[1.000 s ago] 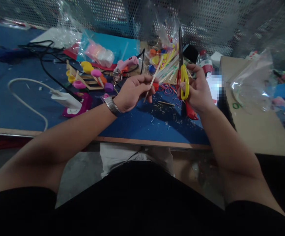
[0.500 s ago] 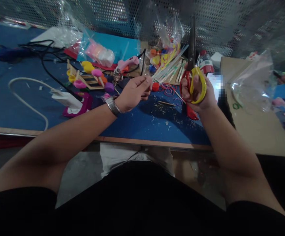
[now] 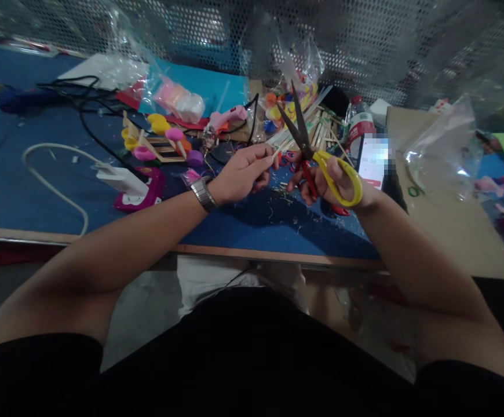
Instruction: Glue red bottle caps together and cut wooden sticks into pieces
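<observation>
My left hand (image 3: 245,174), with a metal-banded watch (image 3: 203,193) on its wrist, is closed in a pinch. A thin pale stick (image 3: 277,153) pokes out from between thumb and fingers. In my right hand (image 3: 317,184) are scissors (image 3: 305,146) with one red and one yellow handle loop. Their dark blades stand apart and point up and away, just right of the stick's tip. Under the hands, small shavings (image 3: 293,217) and short stick pieces are scattered on the blue table (image 3: 234,226).
Left of my hands stands a wooden-stick frame (image 3: 167,152) with coloured caps, near a pink glue gun (image 3: 230,117). A white plug (image 3: 124,178) sits in a purple power strip (image 3: 155,184). To the right are a phone (image 3: 370,165), a bottle (image 3: 359,119) and cardboard (image 3: 447,231).
The scissors have tipped left toward my left hand, and their blades have spread apart. The stick's end now shows at my left fingertips. The phone is less covered.
</observation>
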{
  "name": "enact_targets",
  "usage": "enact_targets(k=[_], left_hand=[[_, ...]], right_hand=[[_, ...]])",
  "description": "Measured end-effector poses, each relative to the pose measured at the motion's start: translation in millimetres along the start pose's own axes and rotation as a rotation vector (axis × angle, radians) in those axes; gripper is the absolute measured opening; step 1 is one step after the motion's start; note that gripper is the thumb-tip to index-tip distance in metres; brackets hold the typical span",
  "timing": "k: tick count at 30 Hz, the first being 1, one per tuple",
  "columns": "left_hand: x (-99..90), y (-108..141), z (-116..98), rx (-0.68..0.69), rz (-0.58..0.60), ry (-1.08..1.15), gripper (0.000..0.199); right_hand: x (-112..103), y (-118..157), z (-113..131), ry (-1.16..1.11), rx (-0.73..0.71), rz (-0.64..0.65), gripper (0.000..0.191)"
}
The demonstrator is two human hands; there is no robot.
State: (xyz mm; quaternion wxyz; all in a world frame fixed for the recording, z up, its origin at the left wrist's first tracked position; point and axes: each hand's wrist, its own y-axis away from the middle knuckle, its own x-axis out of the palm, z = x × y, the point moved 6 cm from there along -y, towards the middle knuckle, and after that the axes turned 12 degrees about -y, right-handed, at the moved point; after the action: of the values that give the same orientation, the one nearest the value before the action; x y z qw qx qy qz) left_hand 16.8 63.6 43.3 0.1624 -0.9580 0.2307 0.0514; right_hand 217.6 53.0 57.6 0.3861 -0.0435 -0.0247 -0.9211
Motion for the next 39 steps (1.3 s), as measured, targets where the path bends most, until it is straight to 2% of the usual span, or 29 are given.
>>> enact_targets(k=[9,14,18,24,32,39], left_hand=[[1.9,1,-9,0.096,-0.008,-0.029,0.053],[1.3,-1,-6,0.135,-0.069,-0.061,0.065],[1.8,-1,-7,0.157,-0.067,-0.112,0.061],[1.6,-1,-5,0.177,-0.049,-0.162,0.058],[0.2,2,-10,0.159,-0.023,-0.246,0.06],[-0.9,2,-8,0.138,-0.005,-0.252,0.057]], right_hand=[[16,14,-14,-0.137,-0.012,0.045,0.061],[20,19,-11,-0.11,-0.03,0.027,0.057],[22,22,-7,-0.061,0.004,-0.026,0.055],[24,20,-11,-0.081,0.041,-0.018,0.059],[20,20,-12,-0.081,0.053,-0.063,0.065],[13,19,-19,-0.127,0.129,-0.072,0.066]])
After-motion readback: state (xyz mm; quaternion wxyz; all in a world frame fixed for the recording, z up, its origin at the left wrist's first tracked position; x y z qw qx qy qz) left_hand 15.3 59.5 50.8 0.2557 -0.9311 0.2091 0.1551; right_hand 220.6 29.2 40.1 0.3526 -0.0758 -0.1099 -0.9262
